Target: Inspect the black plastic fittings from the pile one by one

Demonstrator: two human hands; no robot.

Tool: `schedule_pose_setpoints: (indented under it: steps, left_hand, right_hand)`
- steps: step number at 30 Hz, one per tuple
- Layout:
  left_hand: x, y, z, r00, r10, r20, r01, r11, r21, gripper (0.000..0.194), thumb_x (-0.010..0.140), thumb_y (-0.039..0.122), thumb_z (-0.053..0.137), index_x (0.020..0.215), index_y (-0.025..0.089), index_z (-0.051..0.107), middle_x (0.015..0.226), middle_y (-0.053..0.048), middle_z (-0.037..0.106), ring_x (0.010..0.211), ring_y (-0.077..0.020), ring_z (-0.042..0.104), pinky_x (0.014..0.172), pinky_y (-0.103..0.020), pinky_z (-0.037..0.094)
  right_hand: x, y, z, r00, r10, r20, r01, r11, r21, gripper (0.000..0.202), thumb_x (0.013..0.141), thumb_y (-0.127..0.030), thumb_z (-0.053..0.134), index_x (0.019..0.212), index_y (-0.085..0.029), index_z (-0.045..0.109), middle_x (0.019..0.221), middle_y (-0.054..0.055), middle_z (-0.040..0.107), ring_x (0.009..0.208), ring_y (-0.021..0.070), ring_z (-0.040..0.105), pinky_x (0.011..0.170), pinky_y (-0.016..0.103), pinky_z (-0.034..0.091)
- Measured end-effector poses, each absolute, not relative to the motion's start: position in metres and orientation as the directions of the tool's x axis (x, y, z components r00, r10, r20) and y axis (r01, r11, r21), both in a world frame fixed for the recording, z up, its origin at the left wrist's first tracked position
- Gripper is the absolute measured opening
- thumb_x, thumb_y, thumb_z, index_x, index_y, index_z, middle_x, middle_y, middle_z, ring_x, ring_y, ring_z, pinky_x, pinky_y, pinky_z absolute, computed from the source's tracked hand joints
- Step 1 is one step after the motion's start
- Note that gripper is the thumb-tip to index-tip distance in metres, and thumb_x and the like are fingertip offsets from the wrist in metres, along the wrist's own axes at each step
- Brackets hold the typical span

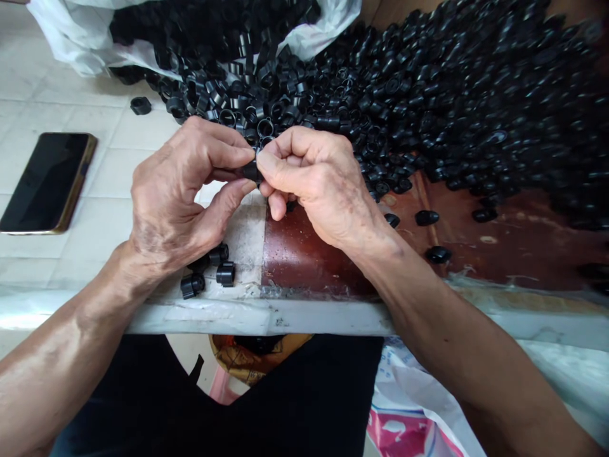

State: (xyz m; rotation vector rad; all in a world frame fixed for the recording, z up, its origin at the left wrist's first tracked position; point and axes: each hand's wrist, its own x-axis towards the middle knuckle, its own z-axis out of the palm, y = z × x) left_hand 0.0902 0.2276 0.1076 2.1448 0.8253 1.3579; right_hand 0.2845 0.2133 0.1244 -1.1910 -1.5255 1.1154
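Observation:
My left hand (174, 184) holds a small black plastic ring-shaped part (250, 170) between thumb and fingertips, above the table's front area. Pressed up against the same spot is my right hand (311, 174), its thumb and index finger pinched together; whatever lies between them is hidden by the fingers. Below my left hand, a few assembled-looking black ribbed caps (226, 273) rest near the table edge. Just beyond both hands begins a large heap of loose black plastic rings (228, 117), and to the right it runs into rounded black parts (419, 114).
A phone (45, 181) lies at the left on the pale table covering (114, 171). White plastic bags (71, 38) holding black parts stand at the back. Stray black pieces (438, 254) dot the reddish-brown board (318, 254). Under the table edge are a yellow bag (238, 362) and a pink-and-white bag (404, 425).

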Motion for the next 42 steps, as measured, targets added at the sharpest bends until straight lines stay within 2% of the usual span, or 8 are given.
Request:
schedule_pose_setpoints:
  steps: [6,13,20,26,33,39,42]
  left_hand:
    - [0.093,0.230,0.107,0.338,0.659,0.672,0.176,-0.745,0.643,0.039,0.074,0.036,0.094,0.106,0.027,0.074,0.109,0.001,0.071,0.095,-0.0173,0.066,0.076,-0.034,0.060]
    - [0.098,0.235,0.106,0.354,0.611,0.708,0.133,-0.782,0.609,0.042,0.069,0.034,0.096,0.099,0.022,0.068,0.098,0.000,0.067,0.082,-0.0132,0.062,0.063,-0.027,0.055]
    - [0.097,0.235,0.109,0.403,0.552,0.730,0.195,-0.831,0.521,0.036,0.078,0.026,0.089,0.106,0.026,0.066,0.098,-0.003,0.065,0.079,-0.0161,0.063,0.058,-0.030,0.056]
    - [0.094,0.234,0.110,0.420,0.569,0.707,0.210,-0.819,0.534,0.036,0.079,0.021,0.088,0.107,0.026,0.066,0.098,-0.003,0.063,0.082,-0.0166,0.064,0.060,-0.030,0.057]
    - [0.096,0.235,0.110,0.433,0.572,0.696,0.214,-0.816,0.537,0.038,0.079,0.031,0.090,0.105,0.026,0.062,0.098,-0.002,0.062,0.080,-0.0140,0.064,0.059,-0.026,0.057]
    - [0.098,0.233,0.109,0.424,0.586,0.690,0.215,-0.806,0.552,0.046,0.076,0.041,0.092,0.110,0.026,0.065,0.099,-0.001,0.062,0.078,-0.0134,0.065,0.061,-0.027,0.059]
    - [0.098,0.234,0.108,0.422,0.588,0.690,0.219,-0.805,0.552,0.049,0.074,0.041,0.093,0.112,0.026,0.066,0.099,-0.001,0.062,0.078,-0.0130,0.065,0.061,-0.027,0.059]
  right_hand:
    - [0.284,0.212,0.125,-0.162,0.978,0.128,0.234,0.164,-0.958,0.049,0.088,-0.070,0.071,0.082,-0.023,0.059,0.075,0.004,0.069,0.056,0.0182,0.065,0.051,0.033,0.055]
    - [0.281,0.205,0.133,-0.151,0.982,0.109,0.196,0.138,-0.971,0.043,0.090,-0.063,0.072,0.074,-0.026,0.057,0.062,-0.001,0.063,0.053,0.0176,0.060,0.052,0.035,0.054]
    - [0.283,0.205,0.135,-0.167,0.981,0.100,0.172,0.129,-0.977,0.039,0.084,-0.061,0.077,0.075,-0.028,0.059,0.057,-0.004,0.060,0.055,0.0175,0.060,0.051,0.032,0.049]
    - [0.284,0.205,0.136,-0.167,0.983,0.078,0.207,0.112,-0.972,0.039,0.085,-0.061,0.077,0.074,-0.028,0.058,0.056,-0.005,0.059,0.056,0.0169,0.057,0.050,0.031,0.045]
    - [0.282,0.207,0.136,-0.136,0.986,0.093,0.255,0.125,-0.959,0.039,0.079,-0.060,0.081,0.071,-0.030,0.058,0.056,-0.004,0.060,0.060,0.0198,0.059,0.052,0.032,0.043]
    - [0.282,0.206,0.135,-0.142,0.983,0.120,0.262,0.155,-0.953,0.036,0.084,-0.055,0.079,0.073,-0.028,0.057,0.056,-0.005,0.058,0.059,0.0173,0.058,0.054,0.031,0.044]
    - [0.281,0.206,0.135,-0.130,0.982,0.136,0.272,0.167,-0.948,0.039,0.084,-0.054,0.078,0.070,-0.028,0.053,0.057,-0.004,0.056,0.060,0.0167,0.058,0.054,0.030,0.043]
